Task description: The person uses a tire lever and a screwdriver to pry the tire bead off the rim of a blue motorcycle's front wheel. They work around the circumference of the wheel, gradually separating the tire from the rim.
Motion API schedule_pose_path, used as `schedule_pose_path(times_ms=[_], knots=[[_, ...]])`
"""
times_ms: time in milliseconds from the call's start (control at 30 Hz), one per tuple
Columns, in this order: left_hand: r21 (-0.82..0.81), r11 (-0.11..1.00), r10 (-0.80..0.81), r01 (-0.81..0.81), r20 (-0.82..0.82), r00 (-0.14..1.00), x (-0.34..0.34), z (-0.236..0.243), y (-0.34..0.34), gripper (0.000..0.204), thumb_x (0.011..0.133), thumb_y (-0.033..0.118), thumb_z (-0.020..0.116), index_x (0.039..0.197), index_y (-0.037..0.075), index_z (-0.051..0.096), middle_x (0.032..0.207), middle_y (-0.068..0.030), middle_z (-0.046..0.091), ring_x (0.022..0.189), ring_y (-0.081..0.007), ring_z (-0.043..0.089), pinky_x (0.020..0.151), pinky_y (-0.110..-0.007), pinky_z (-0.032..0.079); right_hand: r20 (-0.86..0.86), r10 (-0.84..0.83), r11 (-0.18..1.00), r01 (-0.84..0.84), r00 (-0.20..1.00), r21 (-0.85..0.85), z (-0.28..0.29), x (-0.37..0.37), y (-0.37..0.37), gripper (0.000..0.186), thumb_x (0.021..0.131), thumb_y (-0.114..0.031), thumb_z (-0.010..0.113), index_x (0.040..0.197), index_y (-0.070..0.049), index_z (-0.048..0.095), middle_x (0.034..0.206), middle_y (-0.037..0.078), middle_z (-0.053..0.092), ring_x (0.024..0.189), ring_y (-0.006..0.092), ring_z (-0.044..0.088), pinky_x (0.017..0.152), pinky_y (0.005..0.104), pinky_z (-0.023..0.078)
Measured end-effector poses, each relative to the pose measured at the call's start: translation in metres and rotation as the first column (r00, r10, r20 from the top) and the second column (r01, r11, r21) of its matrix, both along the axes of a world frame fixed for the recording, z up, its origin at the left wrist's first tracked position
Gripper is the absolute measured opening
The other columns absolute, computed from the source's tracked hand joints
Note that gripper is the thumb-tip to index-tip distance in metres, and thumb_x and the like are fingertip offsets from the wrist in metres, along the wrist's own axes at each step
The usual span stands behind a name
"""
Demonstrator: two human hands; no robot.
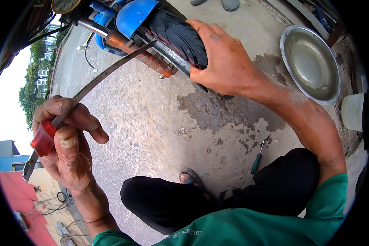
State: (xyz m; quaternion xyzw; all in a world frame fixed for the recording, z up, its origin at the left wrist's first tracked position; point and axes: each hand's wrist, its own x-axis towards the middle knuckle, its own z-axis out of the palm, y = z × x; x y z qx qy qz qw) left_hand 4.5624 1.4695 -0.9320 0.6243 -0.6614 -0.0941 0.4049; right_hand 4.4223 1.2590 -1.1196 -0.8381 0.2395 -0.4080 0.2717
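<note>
My left hand [69, 143] is closed around a tyre lever [95, 80], a long, flat, dark metal bar. A shiny red piece [43, 139] sits against the bar inside my grip. The lever's far tip appears just in front of the rusty orange fork leg [141, 57]; whether they touch, I cannot tell. Black tread shows on a motorcycle tyre [174, 35], under a blue mudguard [136, 16]. Gripping that tyre from the right is my right hand [225, 61], its fingers over the tread and thumb on the near side. The wheel's lower part is partly hidden.
A metal basin [311, 63] holding water stands at the right, with a white bucket [352, 111] beside it. On the wet-patched concrete lie a green-handled screwdriver [258, 158] and a small metal part [183, 130]. Another person's shoes [230, 4] show at the top.
</note>
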Motion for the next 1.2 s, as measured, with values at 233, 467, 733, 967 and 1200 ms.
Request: schedule_pose_path(times_ms=[233,467,733,967,1200], knots=[[0.015,0.997,0.067,-0.07,0.147,0.987,-0.003,0.014,-0.055,0.034,0.106,0.024,0.061,0.126,-0.004,0.061,0.073,-0.011,0.064,0.054,-0.0153,0.062,0.05,-0.025,0.05,0.054,-0.015,0.999,0.017,0.998,-0.03,-0.012,-0.005,-0.009,0.089,0.073,-0.023,0.084,0.147,0.006,0.045,0.112,0.027,0.062,0.09,0.0387,0.072,0.081,0.0443,0.061],[-0.001,0.985,0.155,-0.174,0.462,0.873,-0.009,0.013,-0.113,0.039,0.103,0.037,0.068,0.118,0.001,0.071,0.074,-0.0044,0.064,0.06,-0.0117,0.058,0.056,-0.025,0.043,0.091,-0.008,0.999,0.012,0.996,-0.046,-0.018,-0.003,-0.01,0.084,0.069,-0.022,0.083,0.139,0.007,0.048,0.104,0.027,0.061,0.082,0.0385,0.073,0.072,0.045,0.062],[0.275,0.922,-0.012,-0.271,0.723,0.69,0.006,-0.031,-0.13,0.035,0.105,0.032,0.064,0.111,0.0,0.074,0.099,-0.0154,0.073,0.084,-0.0232,0.075,0.076,-0.037,0.062,-0.022,0.035,0.998,-0.034,0.999,0.045,-0.007,-0.004,-0.008,0.089,0.073,-0.02,0.081,0.15,0.005,0.043,0.114,0.024,0.058,0.088,0.0369,0.072,0.08,0.0427,0.063],[0.248,0.929,0.0,-0.275,0.743,0.67,0.007,-0.037,-0.116,0.035,0.106,0.027,0.059,0.109,-0.005,0.072,0.098,-0.0205,0.075,0.086,-0.0275,0.077,0.078,-0.038,0.062,0.115,-0.013,0.998,0.02,0.993,-0.061,-0.017,0.0,-0.01,0.085,0.067,-0.019,0.085,0.14,0.007,0.048,0.102,0.026,0.063,0.078,0.0365,0.074,0.069,0.0426,0.063],[0.313,0.949,-0.215,-0.041,0.737,0.641,0.011,-0.033,-0.117,0.01,0.094,0.003,0.068,0.102,-0.002,0.071,0.089,-0.0137,0.068,0.073,-0.0251,0.069,0.066,-0.035,0.055,0.118,-0.023,0.996,0.032,0.993,-0.08,-0.019,0.001,-0.008,0.091,0.066,-0.02,0.087,0.144,0.006,0.047,0.107,0.027,0.063,0.083,0.0387,0.074,0.07,0.0438,0.064]])
